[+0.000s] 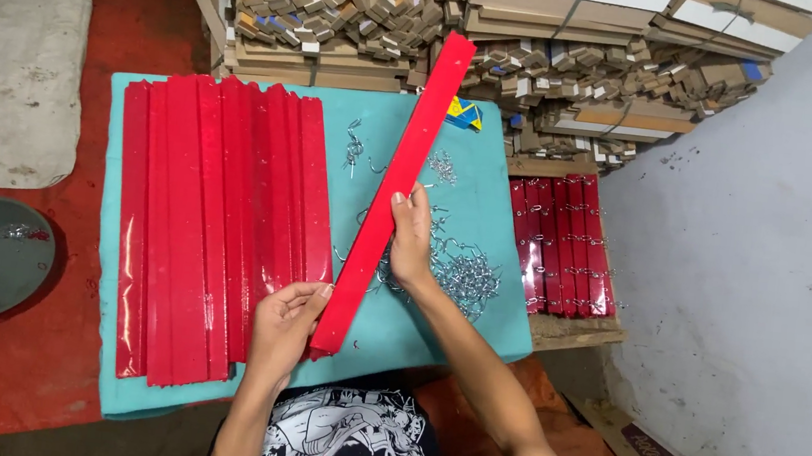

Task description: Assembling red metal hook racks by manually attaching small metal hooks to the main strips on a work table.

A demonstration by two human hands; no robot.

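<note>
Gripping a long, flat, glossy red strip (393,191) over the teal table (489,207), long axis slanting up-right toward stacked cardboard (347,21); left hand (283,331) pinching its near end, right hand (412,239) clasping mid-length beside shiny wire hooks (462,269).

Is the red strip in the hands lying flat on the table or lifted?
Lifted: the red strip slants over the table, left hand at its near end, right hand mid-length.
</note>
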